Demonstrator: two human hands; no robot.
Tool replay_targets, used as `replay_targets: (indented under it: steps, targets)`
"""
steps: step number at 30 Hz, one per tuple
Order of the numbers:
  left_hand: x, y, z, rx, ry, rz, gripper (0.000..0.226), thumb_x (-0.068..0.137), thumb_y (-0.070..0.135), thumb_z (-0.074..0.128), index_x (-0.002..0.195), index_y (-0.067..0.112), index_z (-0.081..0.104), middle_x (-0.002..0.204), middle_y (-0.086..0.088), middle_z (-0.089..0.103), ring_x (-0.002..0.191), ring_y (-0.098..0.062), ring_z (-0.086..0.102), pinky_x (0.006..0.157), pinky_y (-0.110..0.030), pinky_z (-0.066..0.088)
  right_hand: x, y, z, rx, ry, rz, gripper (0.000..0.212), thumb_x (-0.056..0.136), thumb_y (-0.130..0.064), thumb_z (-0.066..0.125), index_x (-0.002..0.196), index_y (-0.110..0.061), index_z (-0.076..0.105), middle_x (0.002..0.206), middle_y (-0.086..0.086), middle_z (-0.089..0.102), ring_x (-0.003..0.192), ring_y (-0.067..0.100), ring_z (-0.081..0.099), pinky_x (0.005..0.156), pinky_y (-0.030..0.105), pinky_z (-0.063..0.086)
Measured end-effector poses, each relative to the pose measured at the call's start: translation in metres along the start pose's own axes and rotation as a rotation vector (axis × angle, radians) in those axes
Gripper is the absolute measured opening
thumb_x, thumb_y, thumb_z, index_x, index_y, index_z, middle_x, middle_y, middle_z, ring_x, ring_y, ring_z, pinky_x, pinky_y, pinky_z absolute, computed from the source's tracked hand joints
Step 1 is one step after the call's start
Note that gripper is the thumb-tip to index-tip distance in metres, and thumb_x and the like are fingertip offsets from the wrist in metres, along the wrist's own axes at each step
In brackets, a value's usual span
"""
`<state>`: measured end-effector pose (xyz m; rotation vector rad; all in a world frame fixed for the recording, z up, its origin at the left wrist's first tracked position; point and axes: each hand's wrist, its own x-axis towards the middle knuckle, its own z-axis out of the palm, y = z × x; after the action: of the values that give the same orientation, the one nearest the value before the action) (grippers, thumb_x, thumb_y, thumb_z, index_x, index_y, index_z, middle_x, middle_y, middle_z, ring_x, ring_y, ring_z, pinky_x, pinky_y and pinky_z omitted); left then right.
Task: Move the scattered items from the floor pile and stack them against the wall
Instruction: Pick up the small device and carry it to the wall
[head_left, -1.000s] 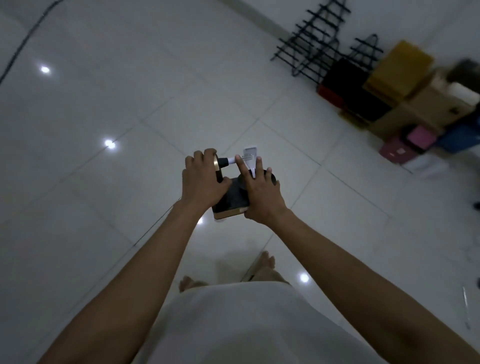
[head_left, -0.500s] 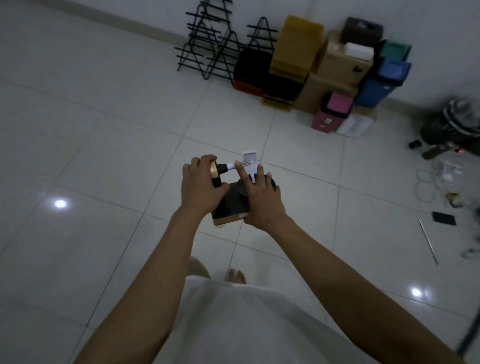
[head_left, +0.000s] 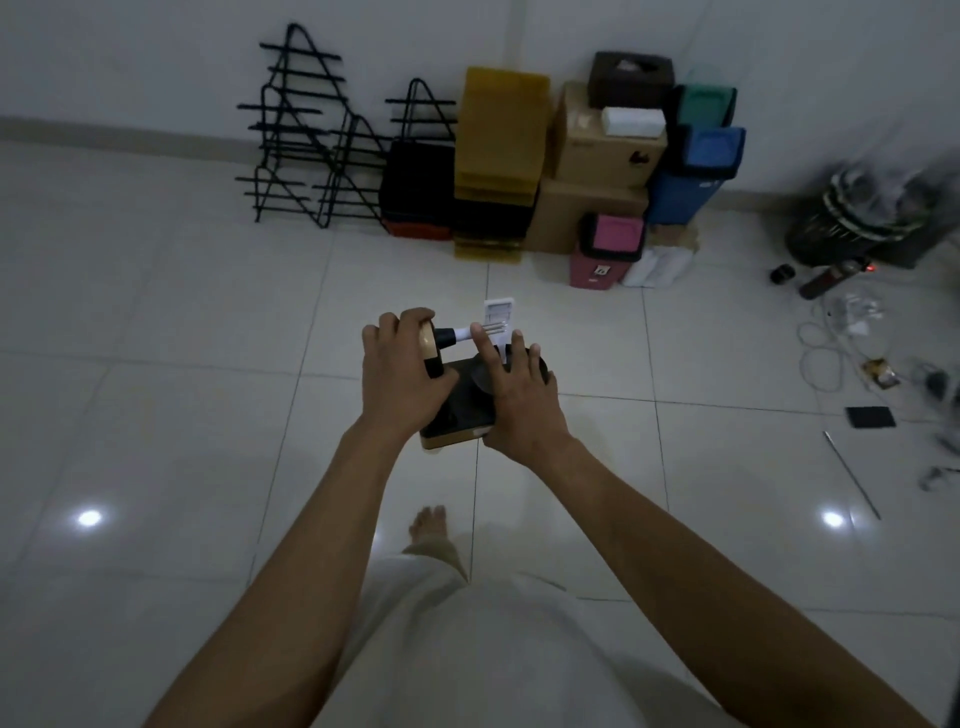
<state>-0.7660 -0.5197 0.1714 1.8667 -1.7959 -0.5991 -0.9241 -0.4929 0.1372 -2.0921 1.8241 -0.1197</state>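
I carry a flat black box with a tan edge (head_left: 453, 422) at waist height, between both hands. My left hand (head_left: 400, 371) grips its left side and also curls round a small black and gold item with a white tip (head_left: 448, 336). My right hand (head_left: 519, 400) holds the box's right side, its fingers lying across a round dark piece on top and against a white tag (head_left: 497, 313). Against the wall ahead stands the stack: yellow bins (head_left: 501, 130), cardboard boxes (head_left: 592, 156), blue bin (head_left: 696, 171), pink bin (head_left: 608, 249).
Black wire racks (head_left: 311, 140) lean on the wall at left of the stack. At right the floor holds a dark fan-like bundle (head_left: 852, 218), a bottle (head_left: 826, 278), white cables (head_left: 826, 353), a black pad (head_left: 870, 417) and a thin rod (head_left: 852, 475). My bare foot (head_left: 428, 522) shows below.
The view has swung toward the wall, bringing the stack straight ahead and nearer. Both hands keep the same hold on the box and small items.
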Motion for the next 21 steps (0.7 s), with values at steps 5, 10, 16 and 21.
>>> replay_targets:
  steps: [5,10,16,21]
  targets:
    - [0.115,0.026,0.013,0.035,-0.091,0.159,0.060,0.071,0.023,0.071,0.126,0.033,0.049,0.101,0.002,0.036,0.101,-0.020,0.034,0.078,-0.028,0.039,0.090,0.027,-0.026,0.047,0.022,0.099,0.134,0.071,-0.029,0.082,0.139,-0.048,-0.032,0.160,0.019,0.001,0.144,0.049,0.007,0.111,0.064,0.025]
    - [0.220,0.061,0.050,0.046,-0.148,0.217,0.051,0.071,0.022,0.072,0.117,0.033,0.053,0.100,0.000,0.036,0.101,-0.023,0.035,0.081,-0.030,0.041,0.178,0.077,-0.051,0.073,0.039,0.172,0.138,0.069,-0.028,0.084,0.139,-0.048,-0.034,0.160,0.018,0.002,0.144,0.050,0.008,0.111,0.063,0.025]
    - [0.353,0.104,0.084,0.048,-0.113,0.154,0.058,0.068,0.024,0.073,0.121,0.034,0.050,0.109,-0.004,0.041,0.105,-0.025,0.036,0.088,-0.034,0.041,0.312,0.146,-0.103,0.052,0.021,0.074,0.138,0.067,-0.028,0.083,0.141,-0.047,-0.032,0.159,0.019,0.004,0.144,0.048,0.010,0.110,0.065,0.027]
    - [0.450,0.134,0.093,0.069,-0.065,0.071,0.075,0.070,0.029,0.073,0.138,0.030,0.039,0.116,-0.010,0.040,0.109,-0.030,0.034,0.091,-0.036,0.038,0.415,0.182,-0.154,-0.017,-0.003,-0.014,0.136,0.068,-0.027,0.083,0.142,-0.046,-0.030,0.160,0.017,0.001,0.144,0.048,0.008,0.110,0.063,0.028]
